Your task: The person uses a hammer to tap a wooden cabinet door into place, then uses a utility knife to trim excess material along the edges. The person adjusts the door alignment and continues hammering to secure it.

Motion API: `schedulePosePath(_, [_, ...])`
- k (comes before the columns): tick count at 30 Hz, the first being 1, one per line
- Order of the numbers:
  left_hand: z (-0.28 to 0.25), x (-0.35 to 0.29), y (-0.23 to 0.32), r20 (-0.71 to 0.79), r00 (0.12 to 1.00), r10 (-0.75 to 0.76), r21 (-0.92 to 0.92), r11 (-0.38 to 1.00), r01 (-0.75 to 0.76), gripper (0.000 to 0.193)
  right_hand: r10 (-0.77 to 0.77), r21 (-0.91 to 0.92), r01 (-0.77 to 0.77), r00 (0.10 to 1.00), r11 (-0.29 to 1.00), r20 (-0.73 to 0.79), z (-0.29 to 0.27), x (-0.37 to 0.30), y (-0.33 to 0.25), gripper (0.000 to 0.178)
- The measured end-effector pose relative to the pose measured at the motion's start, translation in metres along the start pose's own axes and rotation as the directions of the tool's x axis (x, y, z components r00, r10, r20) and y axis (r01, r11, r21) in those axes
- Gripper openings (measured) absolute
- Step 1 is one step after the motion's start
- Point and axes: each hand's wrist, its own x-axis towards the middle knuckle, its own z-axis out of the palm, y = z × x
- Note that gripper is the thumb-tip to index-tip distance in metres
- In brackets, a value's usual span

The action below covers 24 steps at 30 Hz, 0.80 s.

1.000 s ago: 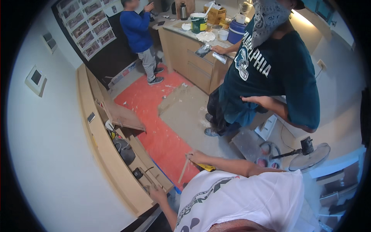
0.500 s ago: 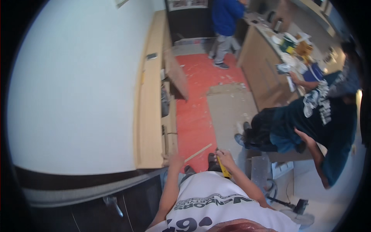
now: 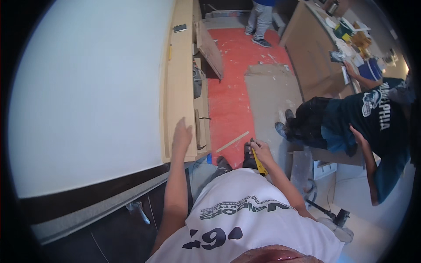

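Red floor covering [image 3: 228, 101] and a brown cardboard sheet [image 3: 269, 94] run up the middle of the room, white wall to the left. Left hand [image 3: 181, 136] lies flat, fingers together and extended, on the top of the long pale wooden cabinet [image 3: 179, 79] — holding nothing. Right hand [image 3: 262, 151] is closed around a yellow-handled tool [image 3: 259, 163], its long axis running from the hand down toward the person's body. A thin pale wood strip [image 3: 232, 142] lies on the red covering just left of the right hand, slanting up to the right — nearer that hand than the left. Another person in a dark shirt [image 3: 377, 118] bends at the right.
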Motion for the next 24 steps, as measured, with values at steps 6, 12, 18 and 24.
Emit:
schedulePosePath(6, [0.027, -0.005, -0.005, 0.251, 0.968, -0.007, 0.373, 0.924, -0.09, 0.083, -0.028, 0.011, 0.029, 0.994, 1.0, -0.106, -0.005, 0.001, 0.008, 0.018])
schedulePosePath(12, [0.068, -0.02, 0.001, 0.303, 0.94, -0.156, 0.519, 0.854, -0.026, 0.092, -0.195, -0.103, 0.181, 0.969, 0.978, -0.15, -0.007, -0.016, 0.036, 0.023])
schedulePosePath(18, [0.052, -0.036, 0.006, 0.304, 0.929, -0.213, 0.545, 0.838, 0.014, 0.082, -0.142, 0.032, 0.147, 0.983, 0.989, -0.12, 0.006, 0.016, 0.032, 0.027])
schedulePosePath(24, [0.041, -0.045, 0.016, 0.36, 0.913, -0.194, 0.53, 0.848, -0.029, 0.084, -0.195, 0.0, 0.197, 0.969, 0.98, -0.151, -0.001, -0.004, 0.01, 0.029])
